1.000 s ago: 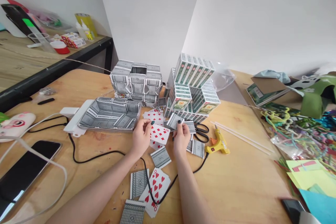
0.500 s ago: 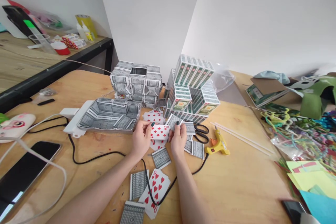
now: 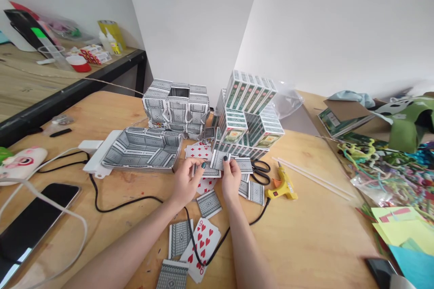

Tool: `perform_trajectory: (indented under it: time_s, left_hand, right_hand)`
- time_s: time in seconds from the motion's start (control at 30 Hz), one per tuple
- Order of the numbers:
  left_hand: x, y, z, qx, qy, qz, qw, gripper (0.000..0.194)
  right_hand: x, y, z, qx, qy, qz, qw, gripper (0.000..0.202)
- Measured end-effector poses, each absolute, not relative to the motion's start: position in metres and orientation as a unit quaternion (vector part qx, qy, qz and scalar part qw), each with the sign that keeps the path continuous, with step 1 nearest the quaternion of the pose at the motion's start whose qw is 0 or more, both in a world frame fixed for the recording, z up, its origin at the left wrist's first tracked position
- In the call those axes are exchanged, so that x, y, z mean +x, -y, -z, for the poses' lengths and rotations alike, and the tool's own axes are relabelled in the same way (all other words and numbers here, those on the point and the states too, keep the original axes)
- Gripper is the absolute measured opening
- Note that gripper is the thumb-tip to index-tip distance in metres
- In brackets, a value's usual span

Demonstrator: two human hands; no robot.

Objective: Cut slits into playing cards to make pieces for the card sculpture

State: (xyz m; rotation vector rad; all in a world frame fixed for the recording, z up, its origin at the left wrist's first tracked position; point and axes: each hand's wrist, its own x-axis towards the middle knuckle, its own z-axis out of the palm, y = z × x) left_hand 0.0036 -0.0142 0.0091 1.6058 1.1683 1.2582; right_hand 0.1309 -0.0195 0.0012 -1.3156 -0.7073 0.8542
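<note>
Between thumb and fingers, my left hand [image 3: 186, 183] grips a playing card [image 3: 210, 172] with its grey patterned back up. My right hand [image 3: 231, 179] pinches another grey-backed card [image 3: 219, 160], which overlaps the first one. Beneath and around the hands lie loose cards, among them red diamonds [image 3: 198, 151] and a folded grey card [image 3: 209, 203]. To the left is an open tray made of cards [image 3: 142, 148]. A nine of hearts [image 3: 200, 249] lies nearer me, under a black cable.
Behind the hands stand a card-built block [image 3: 178, 110] and stacked card boxes [image 3: 251, 95]. Black scissors [image 3: 261, 172], a yellow glue gun [image 3: 284, 183] and clear glue sticks [image 3: 312, 178] lie to the right. A phone [image 3: 37, 230] is at the left.
The card in my left hand showed its red diamond face before and now shows its grey back. The card in my right hand has shifted slightly left and down.
</note>
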Motion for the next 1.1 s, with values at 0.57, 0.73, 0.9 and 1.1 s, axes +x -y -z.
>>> perform_trajectory:
  time_s: [0.57, 0.73, 0.9, 1.1]
  left_hand:
    - [0.009, 0.011, -0.001, 0.597, -0.49, -0.501, 0.39, 0.061]
    - [0.009, 0.003, 0.001, 0.433, -0.504, -0.506, 0.55, 0.069]
    - [0.006, -0.001, -0.011, 0.337, -0.43, -0.473, 0.691, 0.036]
    - [0.01, 0.004, -0.017, 0.332, -0.347, -0.457, 0.748, 0.029]
  right_hand:
    - [0.13, 0.02, -0.002, -0.555, 0.359, -0.368, 0.654, 0.024]
    - [0.133, 0.02, 0.001, -0.546, 0.342, -0.377, 0.665, 0.024]
    - [0.129, 0.02, -0.002, -0.535, 0.321, -0.424, 0.657, 0.028]
    - [0.13, 0.02, -0.005, -0.523, 0.274, -0.443, 0.674, 0.029]
